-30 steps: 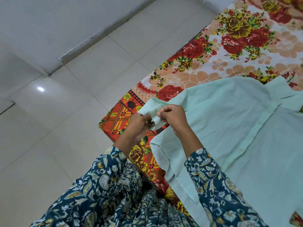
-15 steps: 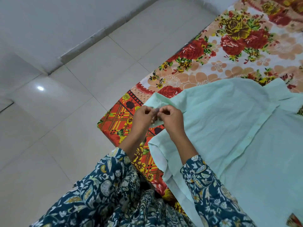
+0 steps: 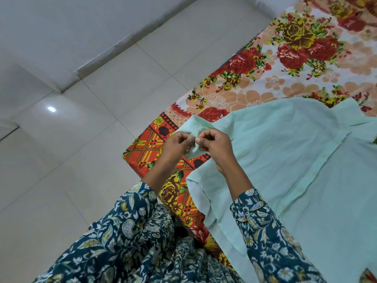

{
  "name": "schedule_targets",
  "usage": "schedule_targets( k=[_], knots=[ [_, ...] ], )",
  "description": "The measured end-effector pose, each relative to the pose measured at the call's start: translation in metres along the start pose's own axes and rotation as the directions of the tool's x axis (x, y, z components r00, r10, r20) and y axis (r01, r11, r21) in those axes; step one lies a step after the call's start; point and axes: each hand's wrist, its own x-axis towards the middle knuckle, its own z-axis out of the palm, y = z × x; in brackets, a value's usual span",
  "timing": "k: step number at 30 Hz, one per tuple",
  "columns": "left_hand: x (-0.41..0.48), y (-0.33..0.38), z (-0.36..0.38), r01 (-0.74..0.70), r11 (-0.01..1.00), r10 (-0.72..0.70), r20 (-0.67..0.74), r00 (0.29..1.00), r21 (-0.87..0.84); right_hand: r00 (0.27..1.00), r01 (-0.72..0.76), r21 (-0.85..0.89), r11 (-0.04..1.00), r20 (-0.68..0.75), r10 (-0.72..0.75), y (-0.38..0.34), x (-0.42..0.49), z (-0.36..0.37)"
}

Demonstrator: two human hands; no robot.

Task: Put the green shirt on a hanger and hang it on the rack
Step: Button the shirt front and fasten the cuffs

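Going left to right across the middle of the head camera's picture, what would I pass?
White tiled floor → corner of the floral bedsheet → left hand → right hand, both pinching the shirt's cuff → green shirt spread flat, button placket near the right.

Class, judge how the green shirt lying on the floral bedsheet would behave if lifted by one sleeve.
The green shirt probably hangs floppy: its sleeve already bends limply between the left hand and right hand. It looks light, since the hem lies thin and flat. It may drag across the bedsheet.
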Motion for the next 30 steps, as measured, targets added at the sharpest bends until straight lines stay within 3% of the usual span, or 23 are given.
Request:
schedule_targets(
  k=[3, 8, 11, 17, 21, 24, 27, 30],
  knots=[
    [0.003, -0.003, -0.001, 0.059, 0.996, -0.059, -0.005, 0.998, -0.072, 0.999, -0.023, 0.051, 0.998, 0.023, 0.022, 0.0, 0.0, -0.001],
    [0.002, -0.006, 0.0, 0.228, 0.911, -0.203, 0.108, 0.973, -0.343, 0.999, -0.028, 0.088, 0.996, 0.031, 0.025, -0.001, -0.001, 0.0],
    [0.001, -0.009, 0.0, 0.191, 0.908, -0.167, 0.095, 0.981, -0.374, 0.999, -0.04, 0.135, 0.99, 0.031, 0.036, 0.001, -0.002, 0.001],
    [-0.004, -0.003, 0.007, -0.055, 0.998, 0.052, -0.09, 0.995, -0.026, 0.996, -0.077, 0.129, 0.989, 0.043, 0.072, 0.0, -0.001, -0.001],
    [-0.007, -0.003, 0.006, -0.081, 0.996, 0.078, -0.087, 0.993, -0.041, 0.99, -0.134, 0.184, 0.974, 0.062, 0.124, -0.003, 0.002, -0.001],
    [-0.005, -0.004, 0.0, -0.142, 0.988, 0.144, -0.036, 0.989, 0.061, 0.96, -0.271, 0.365, 0.891, 0.171, 0.222, -0.003, 0.003, -0.004],
    [0.002, -0.009, -0.004, -0.195, 0.909, 0.226, -0.04, 0.973, 0.369, 0.938, -0.346, 0.424, 0.837, 0.178, 0.298, 0.003, 0.005, -0.001],
    [0.009, -0.015, -0.011, -0.201, 0.778, 0.312, -0.087, 0.946, 0.595, 0.946, -0.322, 0.256, 0.911, 0.038, 0.323, 0.013, 0.005, 0.005]
  ],
)
